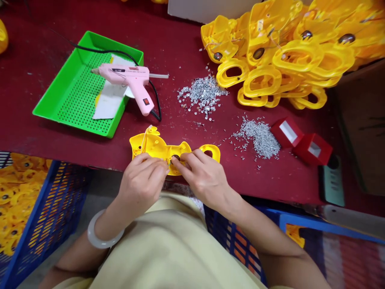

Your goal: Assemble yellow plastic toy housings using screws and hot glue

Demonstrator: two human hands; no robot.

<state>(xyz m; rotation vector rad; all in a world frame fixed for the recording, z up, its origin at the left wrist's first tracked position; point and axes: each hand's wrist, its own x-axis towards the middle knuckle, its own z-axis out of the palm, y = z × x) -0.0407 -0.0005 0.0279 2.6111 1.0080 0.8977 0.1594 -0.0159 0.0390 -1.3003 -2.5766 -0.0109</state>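
Observation:
A yellow plastic shell half (155,147) lies at the table's front edge with its hollow side up. It has a ring-shaped handle at the right end and a thin pale wire at the left end. My left hand (142,176) is closed over its near side, thumb and fingers pinched together near the middle. Opposite it, my right hand (204,174) grips the shell beside the handle, fingers bent close to a round dark part (175,157) set inside. Whether anything small is between my fingertips is hidden.
A pink glue gun (140,82) rests across a green tray (63,80). Farther right lie a pile of washer-like metal pieces (204,94), a pile of small screws (261,138), red boxes (313,149) and heaped yellow shells (270,52). Blue crates (57,212) stand below the table.

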